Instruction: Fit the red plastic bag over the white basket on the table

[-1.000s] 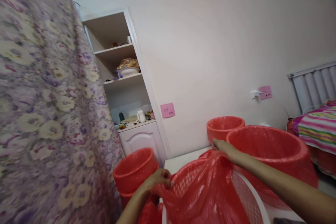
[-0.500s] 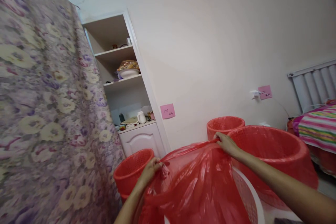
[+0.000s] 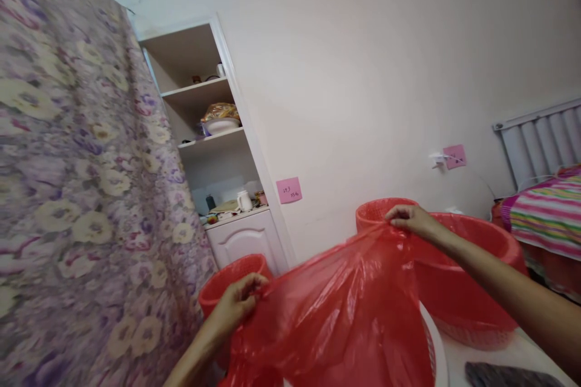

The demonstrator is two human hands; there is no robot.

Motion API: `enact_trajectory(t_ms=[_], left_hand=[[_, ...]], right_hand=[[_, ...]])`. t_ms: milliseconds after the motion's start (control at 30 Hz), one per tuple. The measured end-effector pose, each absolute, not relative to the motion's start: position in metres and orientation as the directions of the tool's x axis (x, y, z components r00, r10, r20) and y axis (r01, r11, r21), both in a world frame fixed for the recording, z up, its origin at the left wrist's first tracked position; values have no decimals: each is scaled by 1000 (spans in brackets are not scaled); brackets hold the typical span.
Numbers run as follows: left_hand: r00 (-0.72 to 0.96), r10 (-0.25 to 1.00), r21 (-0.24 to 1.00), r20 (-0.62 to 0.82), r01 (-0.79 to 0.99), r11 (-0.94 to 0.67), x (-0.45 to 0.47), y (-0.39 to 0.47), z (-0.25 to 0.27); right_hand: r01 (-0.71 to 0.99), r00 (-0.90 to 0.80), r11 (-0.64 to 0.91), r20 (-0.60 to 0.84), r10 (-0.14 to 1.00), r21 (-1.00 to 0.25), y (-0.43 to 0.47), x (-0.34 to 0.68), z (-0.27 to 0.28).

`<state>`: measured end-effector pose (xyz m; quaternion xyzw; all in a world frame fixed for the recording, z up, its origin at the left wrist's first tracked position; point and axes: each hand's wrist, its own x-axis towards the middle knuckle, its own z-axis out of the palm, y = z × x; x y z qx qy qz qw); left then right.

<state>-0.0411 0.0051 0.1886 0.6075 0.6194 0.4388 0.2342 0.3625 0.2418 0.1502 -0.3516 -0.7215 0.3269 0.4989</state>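
Bag hiding white bin, edge cropped

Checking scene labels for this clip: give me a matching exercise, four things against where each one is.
Things:
1. red bag
2. pink note
3. white jug
4. striped cloth

Places:
A. on the wall beside the cupboard
B. at the far right edge
C. stretched between the left hand and right hand
D. on the cupboard counter

Pairs: 1-C, 2-A, 3-D, 4-B
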Motion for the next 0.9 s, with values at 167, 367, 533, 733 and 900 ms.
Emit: enact_trajectory(t_ms=[167, 367, 533, 733, 900], left_hand=[[-240, 899, 806, 366, 565, -177, -29, -11, 200], [-122, 924, 625, 362, 767, -143, 16, -35, 198], [-60, 948, 470, 312, 877, -100, 28, -46, 176], [-74, 905, 427, 419, 896, -125, 8, -48, 160], [-93, 860, 397, 502, 908, -134, -9, -44, 169]], right_hand=[[133, -73, 614, 610, 789, -778, 216, 377, 174], [168, -457, 834, 708, 539, -526, 139, 357, 198], [278, -751, 943, 571, 332, -184, 114, 334, 200], [444, -729, 891, 541, 420, -93, 143, 338, 175], [618, -709, 782, 485, 512, 77, 165, 361, 163]])
